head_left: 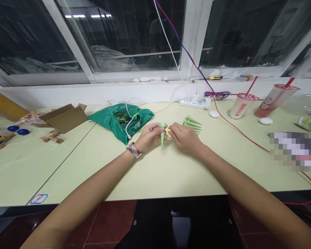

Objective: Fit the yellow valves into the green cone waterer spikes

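Between thumb and fingers, my left hand (148,137) grips a light green plastic spike (162,140), its pointed end hanging down and its wider ring-like end on top. My right hand (186,138) is closed in a pinch on a small yellow piece (168,131) at the spike's side. Some more yellow pieces (159,141) show low behind the hands, partly hidden. Just beyond my right hand lie several similar green spikes (193,121) in a bunch. An open green plastic bag (111,121) with green items inside sits left of my left hand.
A cardboard box (67,119) and wooden toys (51,136) with blue balls lie at the left. Along the back is a power strip (193,103) with cables. Two drink cups (241,107) with straws stand back right; a red cable (238,129) crosses the right side.
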A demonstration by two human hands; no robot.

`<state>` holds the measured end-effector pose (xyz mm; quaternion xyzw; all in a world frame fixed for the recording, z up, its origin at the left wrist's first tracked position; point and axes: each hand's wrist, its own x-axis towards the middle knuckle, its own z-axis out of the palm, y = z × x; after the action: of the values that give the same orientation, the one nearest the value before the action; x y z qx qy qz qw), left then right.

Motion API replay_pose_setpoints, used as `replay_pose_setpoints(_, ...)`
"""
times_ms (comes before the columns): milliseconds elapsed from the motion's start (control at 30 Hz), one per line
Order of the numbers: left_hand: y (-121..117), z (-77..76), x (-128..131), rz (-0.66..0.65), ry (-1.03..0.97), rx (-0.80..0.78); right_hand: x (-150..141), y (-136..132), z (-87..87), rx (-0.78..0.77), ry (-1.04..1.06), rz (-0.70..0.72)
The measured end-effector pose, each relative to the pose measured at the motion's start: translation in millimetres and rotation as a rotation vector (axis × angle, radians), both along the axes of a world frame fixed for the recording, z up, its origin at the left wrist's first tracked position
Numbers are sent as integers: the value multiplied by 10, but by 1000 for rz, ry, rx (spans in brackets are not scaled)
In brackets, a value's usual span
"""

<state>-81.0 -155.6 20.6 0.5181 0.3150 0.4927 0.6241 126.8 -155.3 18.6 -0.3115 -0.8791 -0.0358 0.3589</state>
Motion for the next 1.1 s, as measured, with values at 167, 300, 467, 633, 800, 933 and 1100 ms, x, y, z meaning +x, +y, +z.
replay_pose_setpoints(167, 0, 19, -7, 9, 68, 83, -13, 34, -4, -380, 236, 107)
replay_pose_setpoints(300, 12, -10, -13, 51, 132, 161, -50, 48, -1, -595, 334, 101)
replay_pose_setpoints(467, -4, -5, 3, -32, 3, -47, -26, -15, 27, -331, 200, 37)
replay_pose_setpoints(633, -36, 37, 23, -15, 15, 15, -22, 18, 9, -406, 271, 106)
replay_pose_setpoints(800, -66, 48, 36, 69, 216, 214, -68, 98, -29, -716, 422, 112)
replay_pose_setpoints(933, -63, 34, 37, 8, 98, 130, -31, 38, 29, -559, 343, 96)
replay_pose_setpoints(1100, -49, 39, 27, -14, 35, 43, 11, 3, 66, -358, 235, 110)
